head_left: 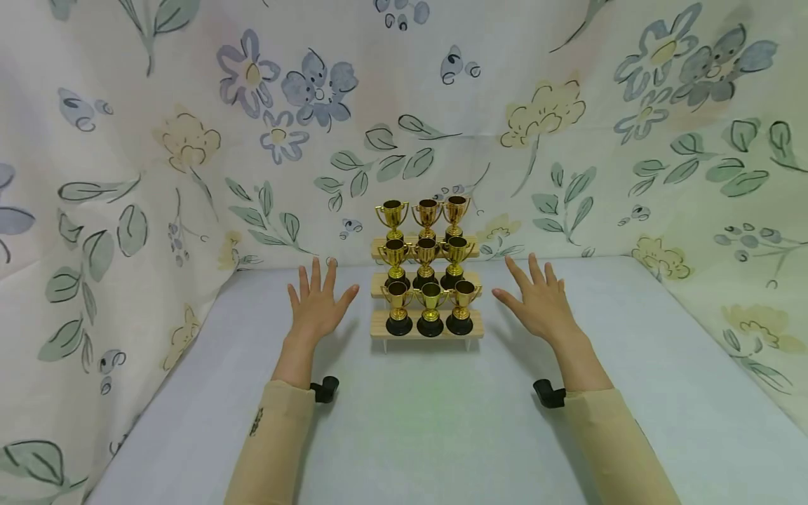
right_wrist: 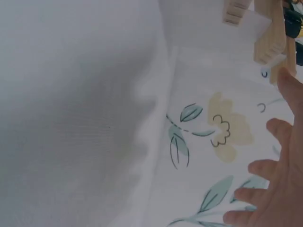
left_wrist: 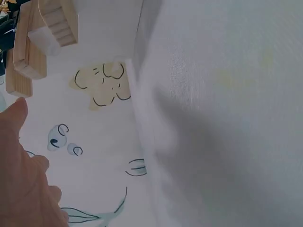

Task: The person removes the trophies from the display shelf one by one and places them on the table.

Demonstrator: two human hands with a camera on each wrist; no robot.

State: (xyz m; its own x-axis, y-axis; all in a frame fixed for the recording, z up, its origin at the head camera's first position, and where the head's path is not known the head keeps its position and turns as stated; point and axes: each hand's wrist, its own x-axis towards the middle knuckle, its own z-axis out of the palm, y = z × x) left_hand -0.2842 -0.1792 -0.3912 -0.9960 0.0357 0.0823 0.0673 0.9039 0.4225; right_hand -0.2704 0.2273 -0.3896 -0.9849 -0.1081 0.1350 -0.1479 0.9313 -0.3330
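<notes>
Several small gold trophy cups [head_left: 431, 297] with black bases stand upright in three rows on a tiered wooden display stand [head_left: 426, 338]. To the left of the stand, my left hand [head_left: 318, 306] is held with fingers spread and holds nothing. My right hand [head_left: 539, 301] mirrors it on the other side, fingers spread, also holding nothing. Both hands are apart from the stand. In the left wrist view, the thumb [left_wrist: 14, 116] overlaps the end of the wooden tiers [left_wrist: 31, 56]. The right wrist view shows the spread fingers [right_wrist: 265, 168] below the stand's tier ends [right_wrist: 270, 42].
A white cloth covers the table [head_left: 416, 435]. Behind it and along both sides hangs a floral curtain [head_left: 429, 91]. Each wrist wears a small black camera, one on the left [head_left: 325, 389] and one on the right [head_left: 549, 394]. Clear supports hold up the stand's lowest tier.
</notes>
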